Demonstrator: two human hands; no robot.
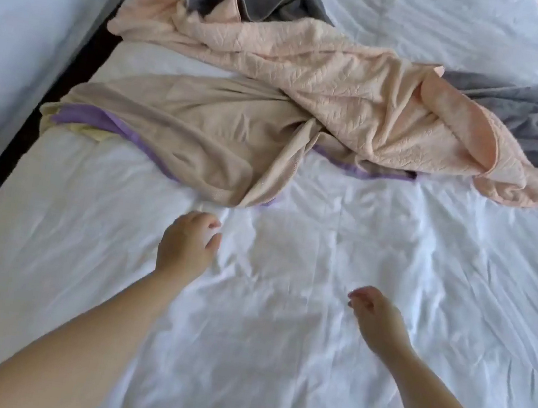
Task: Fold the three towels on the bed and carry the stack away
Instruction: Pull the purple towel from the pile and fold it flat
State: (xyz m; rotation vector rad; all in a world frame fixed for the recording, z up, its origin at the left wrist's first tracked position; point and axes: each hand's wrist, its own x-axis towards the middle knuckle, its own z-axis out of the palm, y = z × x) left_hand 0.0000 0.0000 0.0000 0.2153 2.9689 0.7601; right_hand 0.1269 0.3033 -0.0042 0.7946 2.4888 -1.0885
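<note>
Three towels lie loose and unfolded across a bed (pixel 312 331) covered by a wrinkled white sheet, seen from above by a person leaning over it. No towel is folded and there is no stack, so the task looks to be at its very start: all three folds, the stacking and the carrying away are left to do.

Largest is the pink quilted towel (pixel 329 84), which sprawls diagonally from upper left to lower right, rumpled and twisted. It lies over part of the beige towel (pixel 185 123), which has a purple edge and spreads bunched on the left, its near corner reaching closest to the person. The grey towel (pixel 531 119) shows as two patches, one at the top and one at the right. It is probably one piece running under the pink one, though the join is hidden.

Both bare forearms reach in from below. The left hand (pixel 187 244) hovers over the sheet just short of the beige towel's near corner, its grip loose, fingers lightly curled, holding nothing. The right hand (pixel 375 314) is nearer the person and well apart from every towel, its grip likewise loose and empty.
</note>
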